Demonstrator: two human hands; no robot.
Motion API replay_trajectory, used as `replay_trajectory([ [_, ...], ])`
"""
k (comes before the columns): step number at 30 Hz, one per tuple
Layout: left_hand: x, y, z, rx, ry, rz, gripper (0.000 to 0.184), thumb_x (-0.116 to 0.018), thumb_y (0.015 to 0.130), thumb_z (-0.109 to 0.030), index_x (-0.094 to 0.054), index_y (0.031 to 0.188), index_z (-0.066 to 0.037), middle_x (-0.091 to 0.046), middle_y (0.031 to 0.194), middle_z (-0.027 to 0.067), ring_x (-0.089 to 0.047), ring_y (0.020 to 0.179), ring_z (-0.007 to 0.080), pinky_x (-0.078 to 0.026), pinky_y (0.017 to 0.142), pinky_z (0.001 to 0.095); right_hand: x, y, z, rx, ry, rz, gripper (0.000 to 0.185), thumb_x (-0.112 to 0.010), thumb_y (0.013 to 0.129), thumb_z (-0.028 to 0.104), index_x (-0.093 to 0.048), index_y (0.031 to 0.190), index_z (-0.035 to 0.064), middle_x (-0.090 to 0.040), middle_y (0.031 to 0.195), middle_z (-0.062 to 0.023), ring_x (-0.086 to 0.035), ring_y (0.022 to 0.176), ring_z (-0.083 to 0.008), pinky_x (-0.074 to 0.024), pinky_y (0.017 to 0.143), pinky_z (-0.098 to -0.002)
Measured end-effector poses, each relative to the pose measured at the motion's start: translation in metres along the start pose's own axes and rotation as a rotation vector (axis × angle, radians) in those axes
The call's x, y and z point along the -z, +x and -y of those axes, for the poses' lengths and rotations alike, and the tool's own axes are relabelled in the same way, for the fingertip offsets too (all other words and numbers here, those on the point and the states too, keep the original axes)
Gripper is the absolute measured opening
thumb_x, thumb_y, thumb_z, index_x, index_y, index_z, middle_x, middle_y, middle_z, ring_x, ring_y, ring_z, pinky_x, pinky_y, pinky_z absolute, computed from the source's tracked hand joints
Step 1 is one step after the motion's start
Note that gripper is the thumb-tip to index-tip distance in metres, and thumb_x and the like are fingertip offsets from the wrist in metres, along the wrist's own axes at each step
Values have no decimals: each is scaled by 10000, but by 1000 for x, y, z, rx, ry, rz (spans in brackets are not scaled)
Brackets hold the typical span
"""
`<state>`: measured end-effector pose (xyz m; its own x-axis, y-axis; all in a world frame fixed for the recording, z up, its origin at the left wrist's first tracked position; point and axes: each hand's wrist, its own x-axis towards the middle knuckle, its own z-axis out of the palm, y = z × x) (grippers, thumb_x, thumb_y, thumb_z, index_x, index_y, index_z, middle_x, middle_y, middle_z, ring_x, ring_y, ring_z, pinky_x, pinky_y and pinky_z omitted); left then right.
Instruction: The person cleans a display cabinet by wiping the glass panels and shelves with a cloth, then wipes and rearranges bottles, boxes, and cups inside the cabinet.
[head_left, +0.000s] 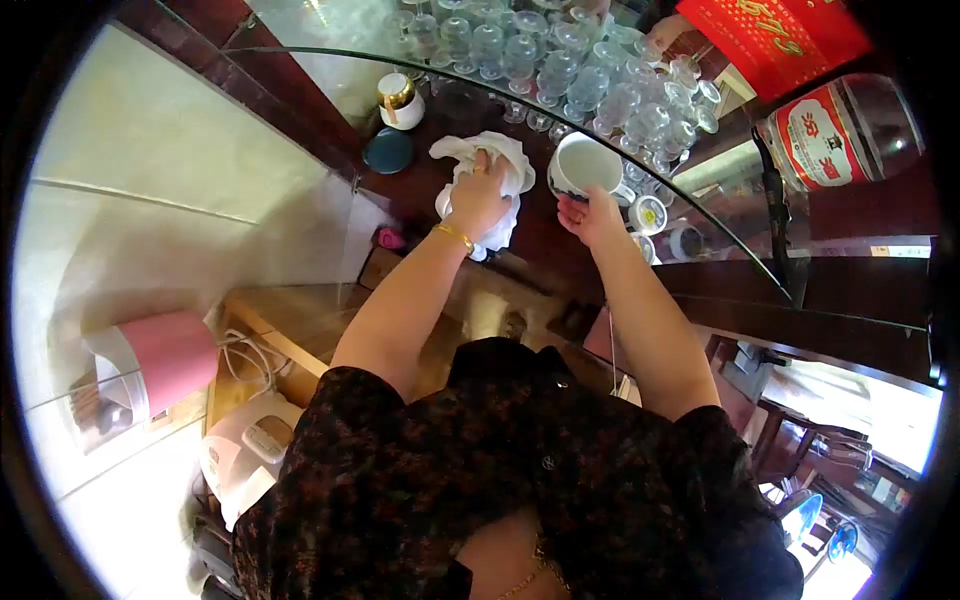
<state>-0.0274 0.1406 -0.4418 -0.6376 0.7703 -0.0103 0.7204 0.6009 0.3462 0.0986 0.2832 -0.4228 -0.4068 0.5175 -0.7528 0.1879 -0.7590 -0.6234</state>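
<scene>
My left hand (479,200), with a ring and a gold bracelet, is on a crumpled white cloth (512,165) on the dark wooden shelf (455,105). Its fingers press into the folds, and their tips are partly hidden. In my right hand (597,215) is a large white mug (588,165) with a dark pattern low on its side. The mug is tilted so that its inside shows, and my fingers grip its near side. Left of the cloth are a white and gold cup (401,101) and a dark teal round piece (388,151).
A curved glass shelf edge (470,82) crosses above my hands. Many stemmed glasses (590,80) crowd the cabinet. Small round-topped containers (647,214) stand right of the mug. A large labelled bottle (840,132) and a red box (775,40) are at the upper right.
</scene>
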Motion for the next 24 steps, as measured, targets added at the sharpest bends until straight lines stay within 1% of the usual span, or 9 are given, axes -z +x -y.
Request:
replay_trajectory([
  [4, -21, 19, -9, -36, -1, 120, 556, -663, 701, -282, -459, 1209, -182, -393, 1333, 168, -547, 974, 381, -483, 803, 428, -5, -2, -4, 9, -11, -36, 267, -389, 821, 120, -466, 1062, 36, -560, 782, -115, -581, 677, -218, -489, 681, -403],
  [9, -28, 21, -21, -85, 95, 59, 528, -655, 699, -275, -484, 1194, -211, -485, 1251, 152, -541, 973, 380, -485, 809, 409, -16, -48, -16, 124, -16, -44, 243, -403, 815, 129, -500, 1000, 5, -574, 773, -104, -578, 615, -204, -506, 601, -365],
  [10, -29, 19, -22, -122, 92, 39, 538, -647, 699, -285, -485, 1195, -156, -554, 1146, 134, -529, 1004, 357, -486, 802, 401, -16, -56, -18, 142, -3, -58, 243, -406, 812, 130, -507, 990, -1, -578, 766, -106, -580, 612, -206, -507, 595, -360],
  [15, -39, 5, -55, -298, -16, 84, 388, -575, 720, -162, -553, 1100, -88, -540, 1166, 109, -514, 990, 330, -486, 765, 410, -14, -66, -12, 214, 26, -112, 245, -420, 798, 127, -517, 972, -15, -591, 755, -115, -586, 603, -214, -509, 580, -348],
  [17, -13, -3, -77, -289, -24, 333, 280, -548, 761, -135, -553, 1028, -52, -590, 1048, 106, -555, 921, 299, -490, 750, 412, -1, -51, -16, 353, -106, -60, 245, -430, 791, 126, -514, 961, -28, -594, 762, -128, -587, 598, -224, -507, 571, -344],
  [19, -43, -11, -82, -53, -649, 375, 216, -537, 775, -113, -546, 982, -52, -592, 966, 124, -584, 858, 284, -493, 724, 410, 34, 18, -47, 814, -720, -111, 245, -440, 789, 135, -513, 950, -35, -591, 763, -133, -580, 594, -228, -506, 571, -348],
  [20, -58, -15, -84, 5, -885, 400, 192, -534, 779, -102, -542, 964, -52, -587, 936, 133, -598, 829, 274, -494, 707, 409, 20, -13, -31, 620, -507, -83, 247, -440, 789, 134, -511, 951, -38, -590, 766, -136, -576, 591, -227, -506, 575, -350],
  [21, -57, -21, -87, 16, -480, 224, 215, -540, 773, -113, -538, 979, -52, -573, 965, 142, -598, 841, 300, -492, 705, 408, 8, -33, -21, 421, -296, -54, 248, -441, 789, 134, -510, 952, -41, -589, 769, -140, -572, 589, -226, -507, 579, -352],
  [24, -82, -29, -67, -292, -298, 54, 259, -574, 756, -137, -540, 1000, -58, -561, 986, 118, -580, 883, 310, -489, 708, 404, 3, -41, -14, 280, -176, -42, 250, -442, 804, 145, -513, 965, -33, -590, 782, -134, -570, 609, -221, -505, 590, -357],
])
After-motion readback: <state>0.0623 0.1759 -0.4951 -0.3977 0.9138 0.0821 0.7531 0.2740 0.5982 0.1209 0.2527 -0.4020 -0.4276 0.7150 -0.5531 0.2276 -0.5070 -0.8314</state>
